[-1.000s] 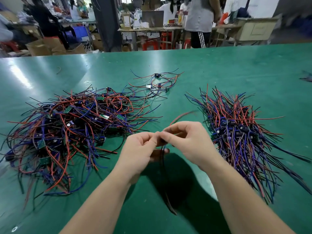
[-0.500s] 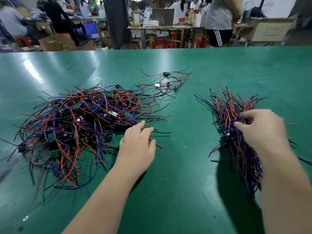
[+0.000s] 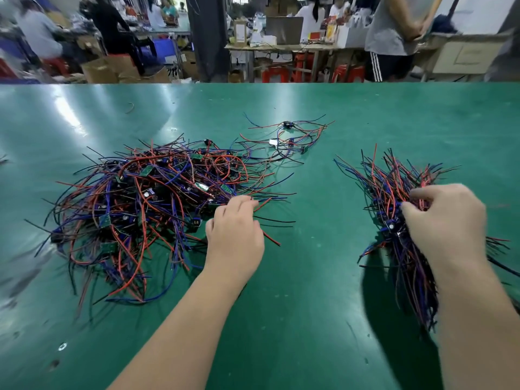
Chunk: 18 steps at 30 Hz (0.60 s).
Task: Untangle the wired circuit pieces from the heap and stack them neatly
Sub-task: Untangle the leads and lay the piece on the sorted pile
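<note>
Red, blue and black wires in the heap (image 3: 146, 209) (boards green) on a green table (image 3: 309, 305).

The green table top (image 3: 309, 305) is gleaming smooth and glossy, catching pale streaks of light toward 10 o'clock. At 9 o'clock, the heap (image 3: 146, 204) is showing red, blue and black wires in slick plastic insulation, with small matt green circuit boards (image 3: 146, 170) lying among them. At 3 o'clock, the stack (image 3: 394, 190) is showing the same plastic-sheathed wires. Far off at 11 o'clock, cardboard boxes (image 3: 107, 70) are looking matt and brown; at 12 o'clock, red stools (image 3: 275, 74) are looking like shiny plastic.
</note>
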Available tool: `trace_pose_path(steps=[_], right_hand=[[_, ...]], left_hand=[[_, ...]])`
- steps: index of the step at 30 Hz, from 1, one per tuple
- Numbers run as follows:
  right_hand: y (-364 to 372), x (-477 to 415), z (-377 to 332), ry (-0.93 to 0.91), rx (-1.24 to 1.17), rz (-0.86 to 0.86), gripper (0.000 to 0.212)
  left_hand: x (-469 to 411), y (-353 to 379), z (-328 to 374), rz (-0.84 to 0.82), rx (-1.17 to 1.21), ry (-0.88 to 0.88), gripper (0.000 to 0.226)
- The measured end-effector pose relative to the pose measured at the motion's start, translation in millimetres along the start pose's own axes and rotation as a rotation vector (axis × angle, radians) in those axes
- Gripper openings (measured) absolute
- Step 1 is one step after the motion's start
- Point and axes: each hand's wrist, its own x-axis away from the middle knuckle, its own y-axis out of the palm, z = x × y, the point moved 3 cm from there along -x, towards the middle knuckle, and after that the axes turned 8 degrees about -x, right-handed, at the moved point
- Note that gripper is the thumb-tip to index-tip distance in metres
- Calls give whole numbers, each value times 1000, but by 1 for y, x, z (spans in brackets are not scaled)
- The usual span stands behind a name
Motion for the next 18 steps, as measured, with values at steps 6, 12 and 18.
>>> trace_pose_path(steps=[6,12,18], right_hand=[[22,40,-57,-128,-579,-191,18],[68,83,-92,-68,-1047,-786,62],[75,85,-93,74,-1280,-672,18]], left_hand=[[2,-39,6,491,399,96,46],[23,-45,35,486,348,405,48],[26,-37,48,179,639,527,42]])
